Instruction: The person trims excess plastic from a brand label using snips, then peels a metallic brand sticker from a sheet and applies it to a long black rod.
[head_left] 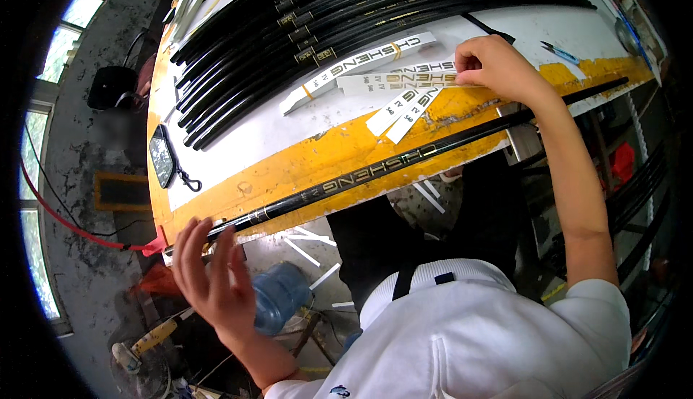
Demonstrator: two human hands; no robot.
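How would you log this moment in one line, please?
Left hand: open by black rod; right hand: pinching white strips; black rod: along front of table; other rods: side by side beyond

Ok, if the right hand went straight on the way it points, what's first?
The right hand would likely meet the fanned white strips, just ahead; whether it touches them now is unclear from this view.

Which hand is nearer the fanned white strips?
Right. The right hand is at the right end of the white strips; the left hand is well away, near the black rod's left end.
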